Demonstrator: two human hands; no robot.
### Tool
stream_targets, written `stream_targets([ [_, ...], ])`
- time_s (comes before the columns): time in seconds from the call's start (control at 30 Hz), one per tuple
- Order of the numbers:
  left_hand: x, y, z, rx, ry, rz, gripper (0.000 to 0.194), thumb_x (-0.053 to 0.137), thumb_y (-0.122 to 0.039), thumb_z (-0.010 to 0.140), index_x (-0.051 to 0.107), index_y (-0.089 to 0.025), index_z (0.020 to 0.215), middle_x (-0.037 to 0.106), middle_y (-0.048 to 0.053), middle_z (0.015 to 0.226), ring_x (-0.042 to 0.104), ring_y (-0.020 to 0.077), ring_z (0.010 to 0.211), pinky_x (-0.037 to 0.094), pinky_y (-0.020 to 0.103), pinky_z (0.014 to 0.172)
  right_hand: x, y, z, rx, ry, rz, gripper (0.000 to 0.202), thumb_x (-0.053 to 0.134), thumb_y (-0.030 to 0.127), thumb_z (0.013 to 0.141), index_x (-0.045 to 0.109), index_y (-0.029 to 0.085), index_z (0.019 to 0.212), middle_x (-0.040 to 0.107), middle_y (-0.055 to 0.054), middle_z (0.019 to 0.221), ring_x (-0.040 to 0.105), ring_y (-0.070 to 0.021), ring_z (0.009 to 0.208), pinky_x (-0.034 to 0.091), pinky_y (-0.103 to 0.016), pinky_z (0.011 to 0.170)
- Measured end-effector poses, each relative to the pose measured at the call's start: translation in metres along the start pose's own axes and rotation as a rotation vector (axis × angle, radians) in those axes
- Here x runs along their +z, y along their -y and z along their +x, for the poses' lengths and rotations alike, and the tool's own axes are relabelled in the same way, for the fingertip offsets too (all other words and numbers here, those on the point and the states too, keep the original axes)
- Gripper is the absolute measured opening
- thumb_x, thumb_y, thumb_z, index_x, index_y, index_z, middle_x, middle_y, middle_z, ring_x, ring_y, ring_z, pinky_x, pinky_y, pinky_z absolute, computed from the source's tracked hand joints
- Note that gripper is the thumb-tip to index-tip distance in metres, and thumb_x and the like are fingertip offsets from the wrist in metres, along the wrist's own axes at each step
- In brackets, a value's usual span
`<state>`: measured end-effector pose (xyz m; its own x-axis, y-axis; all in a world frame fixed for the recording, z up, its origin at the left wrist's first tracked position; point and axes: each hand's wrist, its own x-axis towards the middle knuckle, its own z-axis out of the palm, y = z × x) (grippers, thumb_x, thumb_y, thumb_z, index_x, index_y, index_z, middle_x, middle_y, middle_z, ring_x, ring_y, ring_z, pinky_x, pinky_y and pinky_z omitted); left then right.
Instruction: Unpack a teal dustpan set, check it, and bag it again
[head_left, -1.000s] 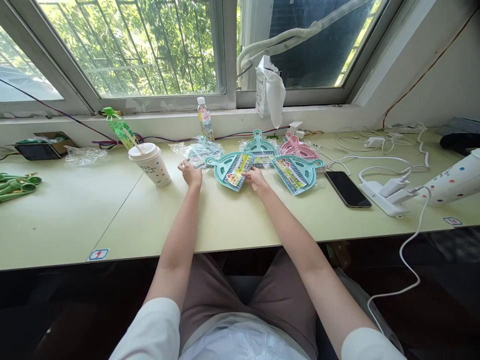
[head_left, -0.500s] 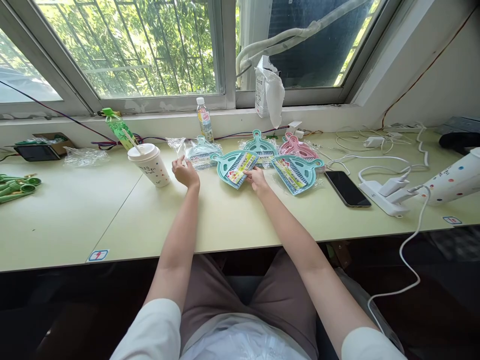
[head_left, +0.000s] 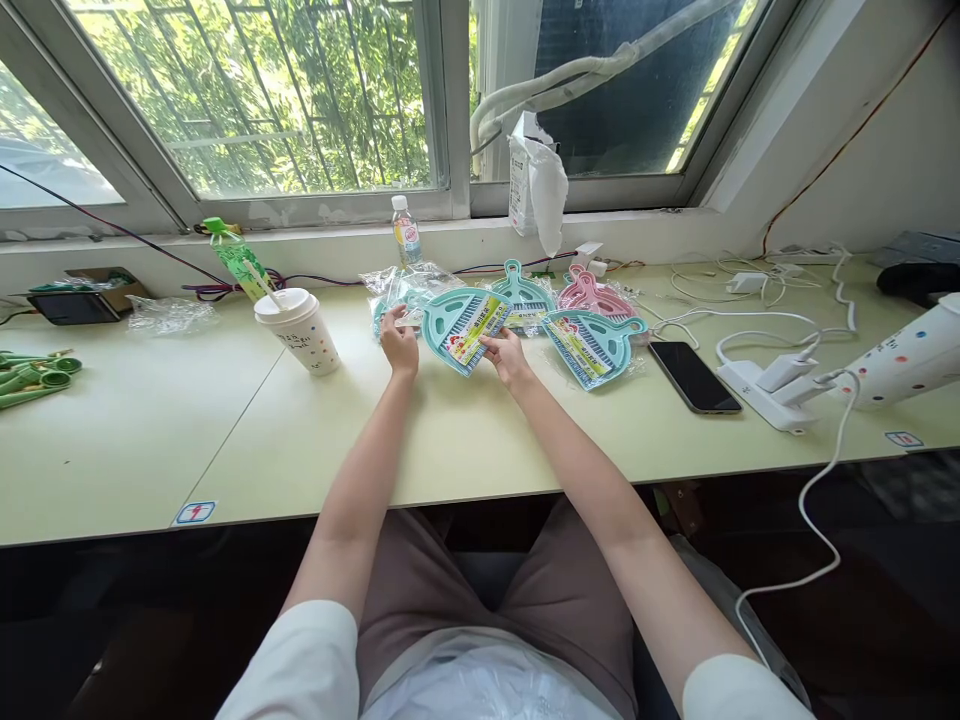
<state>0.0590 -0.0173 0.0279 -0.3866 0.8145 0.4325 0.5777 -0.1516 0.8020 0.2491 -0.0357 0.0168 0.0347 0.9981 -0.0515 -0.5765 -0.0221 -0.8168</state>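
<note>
My right hand (head_left: 505,357) pinches the lower right edge of a small teal dustpan (head_left: 444,322) with a yellow and blue label, holding it tilted over the table. Close to its left side, my left hand (head_left: 399,342) has its fingers closed at a crinkled clear plastic bag (head_left: 429,277). Behind the bag lies another teal dustpan (head_left: 386,300), partly hidden by the plastic and my fingers. Further right are a wrapped teal dustpan (head_left: 517,287), a pink one (head_left: 592,290) and a teal one with a label (head_left: 592,345).
A white paper cup (head_left: 304,335) with a straw stands left of my hands, with a green-capped bottle (head_left: 238,260) behind it. To the right lie a phone (head_left: 694,377) and a power strip (head_left: 765,395) with white cables. Green tubes (head_left: 37,376) lie far left.
My left hand has moved right, toward the held dustpan, and the clear plastic has shifted right with it. My right hand has shifted slightly left, still holding the teal dustpan.
</note>
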Motion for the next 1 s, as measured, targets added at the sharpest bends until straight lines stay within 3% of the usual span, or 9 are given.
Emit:
stream_targets([
  [0.1,0.005,0.0,0.001,-0.062,0.077,-0.341,0.08,0.043,-0.008,0.074,0.029,-0.029,0.15,0.065,0.007,0.125,0.071,0.0157,0.082,0.059,0.031,0.073,-0.001,0.0,0.002,-0.03,-0.068,0.033,0.033,0.06,0.001,0.074,0.057,0.02,0.1,0.073,-0.001,0.091,0.073,-0.0147,0.085,0.063,-0.031,0.084],
  [0.17,0.006,0.001,0.002,-0.087,0.14,-0.51,0.091,0.047,-0.011,0.074,0.012,-0.032,0.155,0.066,0.006,0.126,0.071,0.0155,0.083,0.059,0.031,0.073,-0.003,0.0,0.003,-0.043,-0.109,0.061,0.033,0.06,0.002,0.074,0.056,0.022,0.1,0.073,0.0,0.092,0.072,-0.0141,0.088,0.062,-0.03,0.084],
  [0.27,0.005,0.005,0.007,-0.181,0.266,-0.672,0.089,0.049,-0.022,0.082,0.002,-0.029,0.157,0.066,0.007,0.128,0.071,0.0166,0.09,0.059,0.032,0.078,-0.005,0.002,0.005,-0.044,-0.128,0.11,0.032,0.059,0.001,0.075,0.057,0.022,0.099,0.073,0.0,0.091,0.072,-0.0132,0.087,0.062,-0.029,0.086],
  [0.37,0.002,0.009,0.012,-0.265,0.381,-0.744,0.068,0.038,-0.042,0.094,0.019,-0.022,0.156,0.068,0.01,0.124,0.072,0.0187,0.093,0.058,0.034,0.082,-0.005,0.002,0.004,-0.037,-0.113,0.111,0.029,0.059,0.001,0.075,0.057,0.02,0.096,0.073,0.0,0.09,0.072,-0.0126,0.087,0.061,-0.028,0.088],
  [0.5,-0.003,0.012,0.016,-0.288,0.392,-0.802,0.06,0.04,-0.058,0.093,0.046,-0.023,0.141,0.066,0.01,0.128,0.069,0.02,0.105,0.056,0.033,0.086,-0.003,0.002,0.003,-0.044,-0.055,0.069,0.029,0.061,0.003,0.073,0.057,0.021,0.096,0.073,0.0,0.09,0.072,-0.0151,0.09,0.061,-0.032,0.089],
  [0.67,0.0,0.007,0.011,-0.361,0.387,-0.996,0.045,0.064,-0.041,0.082,0.061,-0.021,0.123,0.071,0.005,0.116,0.07,0.017,0.096,0.056,0.025,0.08,-0.002,-0.001,0.004,-0.051,0.046,-0.006,0.033,0.068,0.005,0.069,0.056,0.021,0.095,0.073,-0.001,0.088,0.072,-0.0198,0.095,0.061,-0.04,0.092],
  [0.83,0.01,-0.003,0.002,-0.429,0.382,-1.069,0.029,0.064,-0.026,0.082,0.066,-0.015,0.109,0.075,0.002,0.095,0.07,0.0132,0.08,0.055,0.02,0.068,0.0,-0.004,0.004,-0.074,0.092,-0.041,0.034,0.07,0.006,0.068,0.057,0.022,0.096,0.073,0.0,0.082,0.072,-0.0206,0.093,0.061,-0.042,0.091],
  [1.0,0.016,-0.014,-0.009,-0.477,0.459,-1.035,0.029,0.061,-0.023,0.086,0.064,-0.014,0.114,0.076,0.003,0.094,0.072,0.0164,0.085,0.058,0.026,0.075,-0.002,-0.007,0.007,-0.135,0.005,0.005,0.036,0.069,0.007,0.069,0.056,0.021,0.1,0.072,0.0,0.087,0.072,-0.02,0.095,0.062,-0.041,0.09],
])
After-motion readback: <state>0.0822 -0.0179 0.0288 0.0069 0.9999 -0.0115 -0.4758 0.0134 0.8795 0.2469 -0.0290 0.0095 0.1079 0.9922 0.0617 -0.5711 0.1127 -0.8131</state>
